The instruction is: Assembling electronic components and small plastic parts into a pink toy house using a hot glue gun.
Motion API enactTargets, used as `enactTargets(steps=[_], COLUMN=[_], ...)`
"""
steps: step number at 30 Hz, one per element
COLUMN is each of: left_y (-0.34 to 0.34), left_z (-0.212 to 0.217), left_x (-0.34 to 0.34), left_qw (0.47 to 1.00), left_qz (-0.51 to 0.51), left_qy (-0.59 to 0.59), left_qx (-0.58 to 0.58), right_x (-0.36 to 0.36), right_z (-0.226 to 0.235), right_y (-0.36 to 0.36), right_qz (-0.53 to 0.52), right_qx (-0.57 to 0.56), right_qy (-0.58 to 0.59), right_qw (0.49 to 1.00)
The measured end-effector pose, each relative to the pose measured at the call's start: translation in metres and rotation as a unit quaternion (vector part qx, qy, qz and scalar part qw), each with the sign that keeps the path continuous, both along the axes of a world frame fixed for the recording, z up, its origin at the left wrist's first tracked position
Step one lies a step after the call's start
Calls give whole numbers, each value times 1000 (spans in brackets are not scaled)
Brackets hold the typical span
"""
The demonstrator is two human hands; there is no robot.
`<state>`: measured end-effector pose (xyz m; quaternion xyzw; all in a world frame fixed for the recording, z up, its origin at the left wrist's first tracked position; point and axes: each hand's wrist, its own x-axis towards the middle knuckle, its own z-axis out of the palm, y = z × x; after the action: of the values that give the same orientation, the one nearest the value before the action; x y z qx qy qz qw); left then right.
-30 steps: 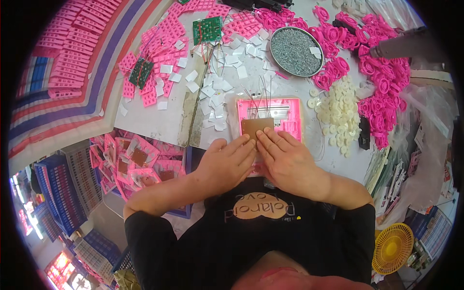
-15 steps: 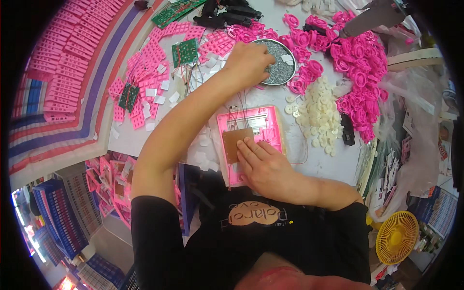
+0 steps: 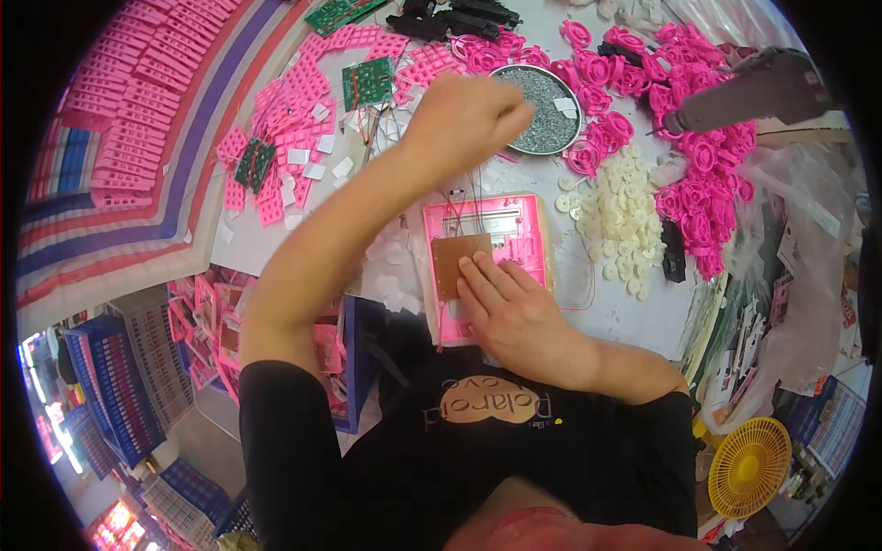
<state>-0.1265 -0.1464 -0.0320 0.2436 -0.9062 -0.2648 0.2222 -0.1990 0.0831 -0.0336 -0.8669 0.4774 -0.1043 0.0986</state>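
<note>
left hand point(image 3: 467, 121) now curled tighter by the round dish point(image 3: 544, 152), any contents hidden, right hand point(image 3: 522, 320) still flat, fingers extended, on brown board point(image 3: 450, 257)

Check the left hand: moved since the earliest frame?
Yes: left hand went forward, from the brown board to the round dish's left edge.

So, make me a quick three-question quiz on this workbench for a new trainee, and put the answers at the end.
1. What flat thing is the right hand touching?

2. True or false: the cream discs lie to the right of the pink case.

3. In this view, the left hand is closest to which of these?
a) yellow basket
b) round dish
c) cream discs

Key:
1. The brown board.
2. True.
3. b.
</note>
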Motion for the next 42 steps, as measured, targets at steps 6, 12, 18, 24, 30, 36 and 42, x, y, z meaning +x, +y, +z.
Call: enactTargets(steps=[6,12,18,24,30,36,42], left_y=[124,161,163,167,170,169,167], left_z=[3,-42,-47,-55,-58,-60,-59], left_x=[102,113,112,114,113,110,110], left_qw=[996,998,997,994,992,989,988], left_qz=[-1,55,66,91,112,121,125], left_qy=[-60,-29,31,54,65,83,91], left_qx=[73,15,17,7,11,2,-1], right_x=[-1,-49,-203,-155,-36,4,6], right_z=[0,4,72,85,32,34,24], right_y=[2,-7,-84,-117,-67,-43,-43], right_qz=[-18,-37,-214,-148,11,-26,-26], right_qx=[18,134,-328,64,148,161,171], right_qy=[-56,-303,-538,-554,-727,-736,-725], right_qw=[998,943,746,817,670,658,667])
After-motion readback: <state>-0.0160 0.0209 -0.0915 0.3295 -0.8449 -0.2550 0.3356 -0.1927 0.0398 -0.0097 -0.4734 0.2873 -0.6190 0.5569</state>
